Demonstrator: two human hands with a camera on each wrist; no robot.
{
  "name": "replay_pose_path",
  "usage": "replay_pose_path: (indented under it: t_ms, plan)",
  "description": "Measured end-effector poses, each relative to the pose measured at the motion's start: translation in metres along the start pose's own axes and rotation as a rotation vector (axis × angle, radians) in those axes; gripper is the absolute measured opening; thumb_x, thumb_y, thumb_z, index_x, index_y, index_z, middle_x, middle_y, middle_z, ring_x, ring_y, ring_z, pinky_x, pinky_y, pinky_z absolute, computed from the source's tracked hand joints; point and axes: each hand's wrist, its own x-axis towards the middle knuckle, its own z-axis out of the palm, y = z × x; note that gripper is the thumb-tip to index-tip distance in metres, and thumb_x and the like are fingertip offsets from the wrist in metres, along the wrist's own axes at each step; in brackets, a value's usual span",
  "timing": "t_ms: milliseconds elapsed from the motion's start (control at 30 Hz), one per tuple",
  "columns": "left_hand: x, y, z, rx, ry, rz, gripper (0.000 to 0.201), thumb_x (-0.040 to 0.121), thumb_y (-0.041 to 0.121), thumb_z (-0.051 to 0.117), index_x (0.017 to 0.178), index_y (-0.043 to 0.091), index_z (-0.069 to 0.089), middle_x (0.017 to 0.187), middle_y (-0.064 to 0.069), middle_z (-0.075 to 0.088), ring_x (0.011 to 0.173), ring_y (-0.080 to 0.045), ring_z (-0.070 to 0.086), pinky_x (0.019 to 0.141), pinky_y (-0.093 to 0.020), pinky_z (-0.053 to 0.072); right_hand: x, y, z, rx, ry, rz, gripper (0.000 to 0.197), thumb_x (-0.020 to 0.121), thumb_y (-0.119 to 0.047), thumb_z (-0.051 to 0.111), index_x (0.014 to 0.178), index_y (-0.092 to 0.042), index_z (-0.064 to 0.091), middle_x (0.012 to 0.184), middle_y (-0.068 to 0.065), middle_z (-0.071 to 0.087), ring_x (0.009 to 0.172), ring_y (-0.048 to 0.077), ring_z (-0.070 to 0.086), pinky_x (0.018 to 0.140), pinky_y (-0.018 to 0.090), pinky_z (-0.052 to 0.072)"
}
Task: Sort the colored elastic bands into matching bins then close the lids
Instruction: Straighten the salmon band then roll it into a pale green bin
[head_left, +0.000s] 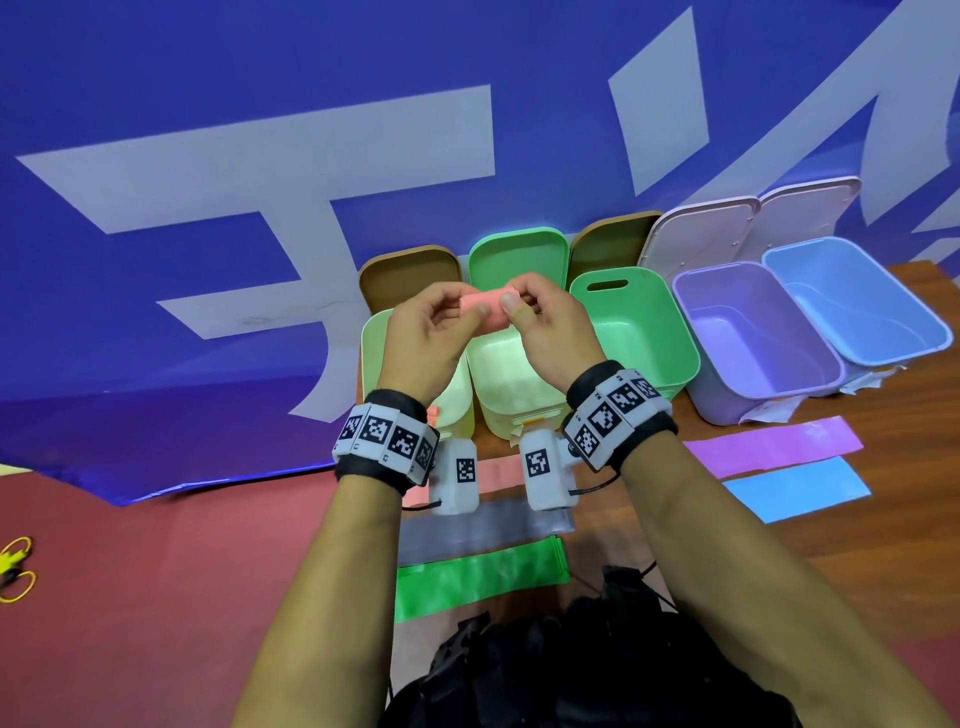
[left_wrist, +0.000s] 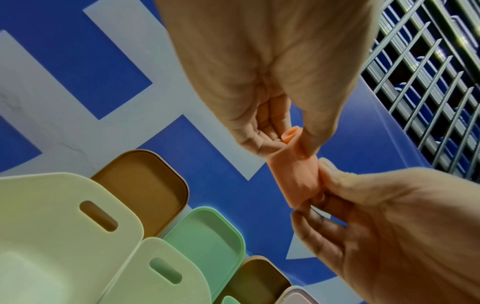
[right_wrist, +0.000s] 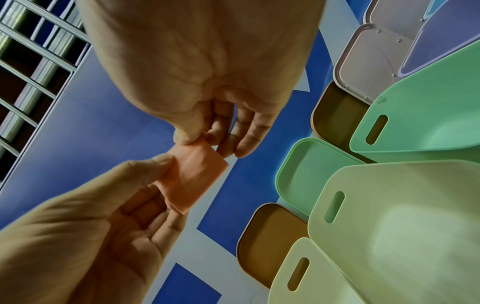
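1. Head view: the left hand (head_left: 423, 332) and the right hand (head_left: 540, 322) are raised side by side, and each pinches one end of a rolled pink band (head_left: 485, 310) stretched between them. Straight below the hands sit two pale yellow-green bins (head_left: 498, 384). To the right of the right hand stand a green bin (head_left: 639, 332), a purple bin (head_left: 753, 338) and a blue bin (head_left: 857, 296), all open, their lids (head_left: 517, 254) propped against the blue backdrop (head_left: 208, 130) beyond the hands.
2. Nearer the body than the wrists, a grey band (head_left: 467, 530) and a green band (head_left: 478, 577) lie flat on the surface (head_left: 909, 545). Right of the right wrist lie a purple band (head_left: 774, 447) and a blue band (head_left: 800, 488).
3. Left wrist view: the left hand (left_wrist: 259, 82) grips the rolled end of the pink band (left_wrist: 296, 176) between thumb and fingers; the right hand (left_wrist: 389, 226) pinches the other end.
4. Right wrist view: the right hand (right_wrist: 202, 67) pinches a corner of the pink band (right_wrist: 194, 181) while the left hand (right_wrist: 91, 226) holds the opposite edge.
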Motion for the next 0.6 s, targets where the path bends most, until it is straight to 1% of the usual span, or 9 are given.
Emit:
replay_pose_path:
  t_ms: [133,167,233,300,333,433,500,567,600]
  plan:
    - [0.0039,-0.0026,-0.0043,0.020,-0.002,-0.001,0.010,0.092,0.013,0.066,0.101,0.012,0.070,0.088,0.001,0.068,0.082,-0.009,0.061,0.076,-0.021,0.051,0.0023,-0.0019,-0.0012,0.052,-0.033,0.035,0.012,0.100,-0.024,0.053,0.091,-0.020,0.059,0.083,-0.010,0.057,0.076,0.005,0.053,0.071,0.027,0.043]
    - [0.0048,-0.0027,-0.0049,0.019,-0.007,-0.001,0.009,0.092,0.014,0.065,0.100,0.013,0.070,0.088,0.001,0.068,0.082,-0.009,0.061,0.077,-0.022,0.051,0.0025,-0.0020,-0.0005,0.085,-0.037,0.046,0.011,0.100,-0.025,0.053,0.094,-0.020,0.061,0.086,-0.009,0.059,0.080,0.007,0.056,0.074,0.029,0.046]
    - [0.0053,-0.0011,-0.0047,0.010,-0.008,-0.003,0.009,0.093,0.014,0.064,0.099,0.011,0.071,0.089,-0.002,0.069,0.082,-0.009,0.062,0.076,-0.021,0.051,0.0026,-0.0022,0.0014,0.165,-0.040,0.066,0.011,0.100,-0.023,0.055,0.106,-0.020,0.064,0.095,-0.006,0.063,0.091,0.013,0.061,0.084,0.031,0.051]
    - [0.0054,-0.0009,-0.0042,0.003,0.009,-0.008,0.010,0.094,0.015,0.064,0.096,0.008,0.070,0.087,-0.002,0.070,0.080,-0.007,0.062,0.075,-0.020,0.050,0.0023,-0.0020,0.0027,0.228,-0.053,0.068,0.019,0.097,-0.018,0.058,0.116,-0.020,0.062,0.098,-0.006,0.063,0.094,0.015,0.062,0.089,0.032,0.052]
    - [0.0058,-0.0014,-0.0040,0.008,0.017,-0.011,0.010,0.094,0.016,0.064,0.093,0.009,0.070,0.084,0.001,0.069,0.078,-0.006,0.062,0.073,-0.019,0.049,0.0023,-0.0016,0.0030,0.246,-0.058,0.057,0.022,0.096,-0.016,0.060,0.117,-0.020,0.061,0.098,-0.005,0.062,0.093,0.016,0.063,0.090,0.034,0.053]
    - [0.0065,-0.0035,-0.0042,0.020,0.012,-0.021,0.013,0.095,0.019,0.064,0.086,0.012,0.069,0.071,0.012,0.063,0.069,-0.002,0.056,0.069,-0.018,0.045,0.0038,0.0005,0.0033,0.222,-0.038,0.029,0.016,0.092,-0.017,0.061,0.108,-0.022,0.063,0.096,-0.002,0.065,0.094,0.021,0.064,0.091,0.043,0.054]
    - [0.0058,-0.0032,-0.0048,0.013,-0.003,-0.027,0.018,0.096,0.021,0.062,0.080,0.015,0.068,0.065,0.015,0.061,0.066,0.000,0.054,0.067,-0.016,0.043,0.0052,0.0012,0.0041,0.186,-0.018,0.030,0.011,0.093,-0.019,0.062,0.103,-0.020,0.064,0.091,-0.003,0.065,0.092,0.023,0.064,0.089,0.046,0.054]
    - [0.0047,-0.0019,-0.0049,0.007,-0.019,-0.024,0.022,0.098,0.023,0.060,0.077,0.018,0.066,0.063,0.016,0.060,0.065,0.000,0.053,0.066,-0.015,0.042,0.0059,0.0017,0.0049,0.163,-0.002,0.031,0.007,0.093,-0.022,0.062,0.100,-0.021,0.064,0.087,-0.005,0.064,0.089,0.024,0.064,0.088,0.047,0.054]
    - [0.0044,-0.0013,-0.0042,-0.002,-0.022,-0.026,0.020,0.097,0.023,0.061,0.079,0.017,0.066,0.067,0.015,0.062,0.067,0.000,0.055,0.067,-0.015,0.043,0.0062,0.0020,0.0050,0.155,0.001,0.032,0.007,0.093,-0.025,0.061,0.098,-0.022,0.063,0.086,-0.005,0.064,0.089,0.024,0.064,0.088,0.048,0.054]
